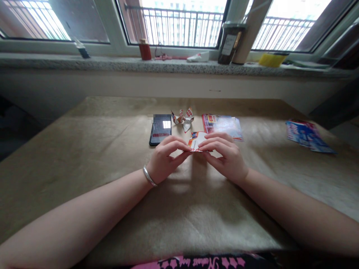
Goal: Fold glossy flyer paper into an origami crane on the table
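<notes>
A small folded piece of printed paper [197, 140], white with red and orange marks, is held just above the table at its middle. My left hand [166, 158] pinches its left edge, fingers curled closed, a silver bracelet on the wrist. From the other side my right hand [224, 156] grips its right edge with fingers pressed together. Behind the hands lies a finished folded paper figure [183, 117].
A dark phone [160, 129] lies screen-up behind my left hand. A printed leaflet [222, 126] lies behind my right hand, another leaflet [307, 135] at the far right. The beige cloth-covered table [84, 157] runs to a wall with a stone windowsill [112, 64] carrying small items.
</notes>
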### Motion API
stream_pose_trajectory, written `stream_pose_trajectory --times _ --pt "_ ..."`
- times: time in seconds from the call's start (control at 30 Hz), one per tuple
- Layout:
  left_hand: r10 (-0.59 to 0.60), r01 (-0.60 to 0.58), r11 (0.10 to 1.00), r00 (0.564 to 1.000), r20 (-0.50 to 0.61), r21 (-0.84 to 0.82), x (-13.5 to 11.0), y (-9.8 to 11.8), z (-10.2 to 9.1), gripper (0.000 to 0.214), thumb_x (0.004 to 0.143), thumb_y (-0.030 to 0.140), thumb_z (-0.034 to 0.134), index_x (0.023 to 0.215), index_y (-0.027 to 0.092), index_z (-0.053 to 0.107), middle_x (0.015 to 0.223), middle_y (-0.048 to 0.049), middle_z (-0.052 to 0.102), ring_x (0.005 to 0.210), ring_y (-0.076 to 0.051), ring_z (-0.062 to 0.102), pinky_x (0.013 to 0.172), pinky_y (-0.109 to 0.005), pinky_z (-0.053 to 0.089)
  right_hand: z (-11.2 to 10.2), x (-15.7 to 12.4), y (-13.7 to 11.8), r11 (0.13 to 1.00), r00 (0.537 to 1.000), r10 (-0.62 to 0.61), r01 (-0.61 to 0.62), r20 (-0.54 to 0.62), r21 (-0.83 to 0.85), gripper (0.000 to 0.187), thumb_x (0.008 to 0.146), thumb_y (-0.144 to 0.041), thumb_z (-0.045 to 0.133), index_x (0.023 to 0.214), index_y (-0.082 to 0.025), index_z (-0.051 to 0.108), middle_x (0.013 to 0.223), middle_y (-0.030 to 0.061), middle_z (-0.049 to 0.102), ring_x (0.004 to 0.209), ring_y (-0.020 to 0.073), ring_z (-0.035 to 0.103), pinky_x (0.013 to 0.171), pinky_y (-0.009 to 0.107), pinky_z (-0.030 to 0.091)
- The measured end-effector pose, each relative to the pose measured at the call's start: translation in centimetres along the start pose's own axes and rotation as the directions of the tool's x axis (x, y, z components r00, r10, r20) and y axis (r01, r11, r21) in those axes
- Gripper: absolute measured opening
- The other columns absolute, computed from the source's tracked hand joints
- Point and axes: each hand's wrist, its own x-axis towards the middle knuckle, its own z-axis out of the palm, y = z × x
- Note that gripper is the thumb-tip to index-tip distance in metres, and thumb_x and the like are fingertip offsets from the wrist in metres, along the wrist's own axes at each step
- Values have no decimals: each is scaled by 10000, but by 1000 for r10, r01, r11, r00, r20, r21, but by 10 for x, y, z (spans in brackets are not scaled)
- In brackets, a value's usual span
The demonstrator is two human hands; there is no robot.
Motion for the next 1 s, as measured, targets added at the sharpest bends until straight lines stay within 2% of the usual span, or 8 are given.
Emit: stream_pose_trajectory --times 0.37,0.77,0.9,1.0 --pt "-42 43 998 999 14 -48 -3 -2 0 35 812 166 644 844 161 654 822 -40 650 767 -115 613 719 -263 522 0 -2 1 1000 1000 28 -28 -4 7 97 809 -190 619 856 -263 664 851 -5 719 930 201 609 854 401 488" --pt "14 -15 1000 1000 22 13 -1 -2 -1 41 817 169 635 857 164 643 809 -33 649 750 -110 612 693 -241 524 1 -3 1 998 998 56 -56 -23 -8 124 797 -199 634 889 -274 667 851 2 713 921 206 615 843 399 494" --pt "34 -35 999 999 21 30 -1 -3 -1 41 823 165 627 862 173 637 842 -30 669 791 -117 629 863 -324 511 2 -4 1 995 994 98 -98 -56 4 104 786 -212 641 876 -264 648 849 15 704 915 208 616 835 396 503" --pt "58 -59 997 998 31 43 -1 -3 -1 42 817 148 628 852 170 632 845 -32 673 790 -116 633 944 -365 471 2 -3 1 996 996 84 -83 -30 32 82 801 -185 621 833 -260 631 847 1 712 922 201 610 855 401 496"
